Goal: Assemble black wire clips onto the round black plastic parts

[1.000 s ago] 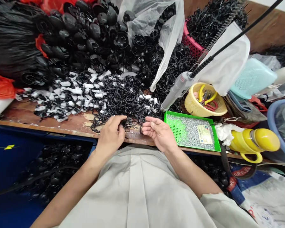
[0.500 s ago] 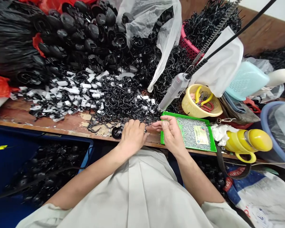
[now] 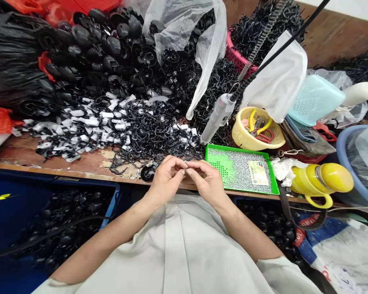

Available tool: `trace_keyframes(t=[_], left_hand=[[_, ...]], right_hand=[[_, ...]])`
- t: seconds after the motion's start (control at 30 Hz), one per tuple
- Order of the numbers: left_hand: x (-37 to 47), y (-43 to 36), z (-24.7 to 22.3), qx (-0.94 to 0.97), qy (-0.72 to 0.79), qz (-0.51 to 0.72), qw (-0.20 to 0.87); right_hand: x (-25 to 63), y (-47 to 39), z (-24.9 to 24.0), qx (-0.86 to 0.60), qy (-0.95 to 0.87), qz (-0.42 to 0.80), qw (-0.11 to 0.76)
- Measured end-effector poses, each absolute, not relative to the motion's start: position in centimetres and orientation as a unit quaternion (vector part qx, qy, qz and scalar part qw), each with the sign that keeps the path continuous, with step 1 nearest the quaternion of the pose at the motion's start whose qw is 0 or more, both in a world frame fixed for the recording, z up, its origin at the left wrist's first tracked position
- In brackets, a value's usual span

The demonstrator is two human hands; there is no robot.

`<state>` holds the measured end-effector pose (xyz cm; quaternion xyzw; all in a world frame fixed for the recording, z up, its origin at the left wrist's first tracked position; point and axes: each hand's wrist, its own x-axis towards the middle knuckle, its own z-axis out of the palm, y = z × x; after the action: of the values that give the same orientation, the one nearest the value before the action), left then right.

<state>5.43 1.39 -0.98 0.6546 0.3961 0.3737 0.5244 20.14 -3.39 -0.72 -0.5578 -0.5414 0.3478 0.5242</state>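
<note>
My left hand (image 3: 168,179) and my right hand (image 3: 206,179) meet at the bench edge, fingertips touching. Both are closed in a pinch on something too small and hidden to name. A round black plastic part (image 3: 147,173) lies just left of my left hand. Beyond my fingers spreads a heap of thin black plastic pieces (image 3: 150,130), with white blocks (image 3: 92,122) among those to the left. Close by on the right is a green tray (image 3: 278,188) with many small metal screws (image 3: 239,163) and a card (image 3: 257,173) in it. A grey electric screwdriver (image 3: 216,118) hangs above the tray's far left corner.
A cream basket (image 3: 242,141) holds yellow-handled pliers (image 3: 265,127). Right of the tray lies a yellow bottle (image 3: 313,179). Black domed parts (image 3: 113,45) pile up at the back left, near a clear plastic bag (image 3: 202,73). A blue bin (image 3: 110,204) stands below the bench edge.
My right hand has moved left from the tray's edge to meet my left hand. My left hand has turned from palm-down into a pinch. The view has shifted slightly.
</note>
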Motion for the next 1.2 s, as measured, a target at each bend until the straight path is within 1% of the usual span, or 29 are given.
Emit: trace_keyframes(t=[0.07,0.13,0.2,0.27,0.4,0.5,0.6,0.73,0.87,0.97,1.03,1.13,1.2], left_hand=[[5.3,1.8,-1.6,0.631,0.403,0.364,0.554],[5.1,2.0,-1.8,0.632,0.415,0.355,0.549],[5.0,1.9,-1.5,0.648,0.426,0.352,0.524],[4.9,1.7,-0.8,0.653,0.418,0.350,0.526],[4.9,1.3,0.6,0.587,0.388,0.373,0.605],[4.7,1.0,0.9,0.532,0.394,0.384,0.644],[4.3,0.8,0.9,0.492,0.404,0.365,0.679],[3.9,0.5,1.0,0.465,0.400,0.334,0.716],[3.7,0.6,1.0,0.462,0.422,0.339,0.702],[3.6,0.7,0.9,0.478,0.437,0.332,0.686],[3.6,0.6,0.8,0.497,0.442,0.321,0.674],[3.8,0.7,0.5,0.516,0.440,0.324,0.660],[3.8,0.9,0.1,0.523,0.439,0.350,0.641]], right_hand=[[20.0,-3.3,-1.0,-0.559,-0.521,0.371,0.528],[20.2,-3.2,-1.0,-0.567,-0.492,0.382,0.539],[20.6,-3.1,-0.7,-0.579,-0.473,0.359,0.559],[20.8,-3.0,-0.4,-0.575,-0.497,0.328,0.561],[20.3,-3.1,0.0,-0.542,-0.559,0.335,0.531],[19.6,-3.4,-0.2,-0.552,-0.519,0.344,0.555],[18.9,-3.7,-0.4,-0.549,-0.491,0.343,0.583],[18.6,-3.6,-0.4,-0.540,-0.538,0.315,0.565],[19.0,-3.4,-0.5,-0.543,-0.589,0.275,0.532],[19.4,-3.2,-0.1,-0.567,-0.575,0.264,0.527],[19.5,-2.9,0.3,-0.577,-0.547,0.283,0.536],[19.1,-2.1,0.7,-0.553,-0.540,0.329,0.542],[18.8,-1.6,0.5,-0.540,-0.572,0.319,0.529]])
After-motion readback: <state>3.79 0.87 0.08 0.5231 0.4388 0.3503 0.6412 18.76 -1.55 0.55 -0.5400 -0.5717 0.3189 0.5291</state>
